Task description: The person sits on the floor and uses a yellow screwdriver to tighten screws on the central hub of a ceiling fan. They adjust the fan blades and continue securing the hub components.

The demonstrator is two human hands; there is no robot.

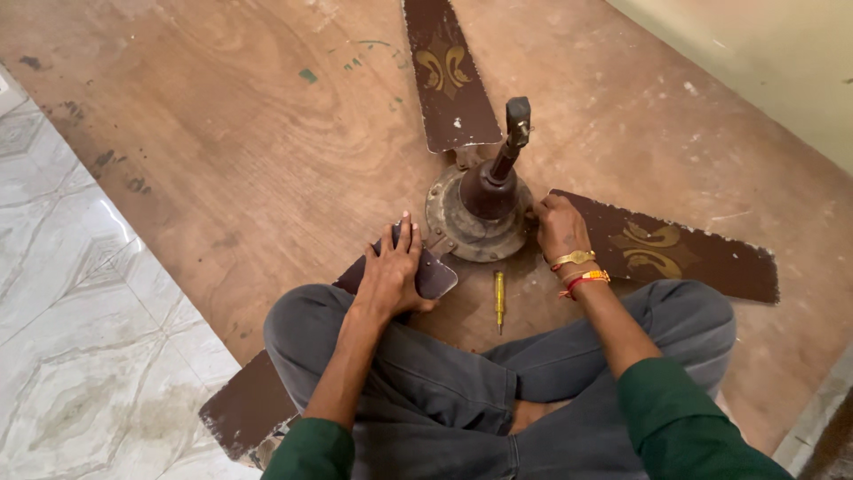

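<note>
A person sits cross-legged on a worn brown wooden board (231, 151) laid over a pale tiled floor (62, 293), with a dark brown ceiling fan lying in front of the knees. The fan's round metal motor housing (477, 218) rests flat on the board, and its short down rod (510, 142) stands up from the middle, tilted slightly to the right. One blade (449, 76) points away from the person, a second blade (675, 249) stretches to the right, and both carry a gold ornament. The third blade (267, 391) runs toward the lower left, passing under the person's left knee. The left hand (391, 271) lies palm down on the inner end of this third blade, fingers spread flat and pressing on it rather than gripping it. The right hand (557, 227) is at the right edge of the motor housing, where the second blade joins it; its fingers are curled toward the joint, but whether they pinch anything cannot be told. A small yellow-handled screwdriver (499, 298) lies on the board between the two hands, just in front of the motor housing, touched by neither hand.
</note>
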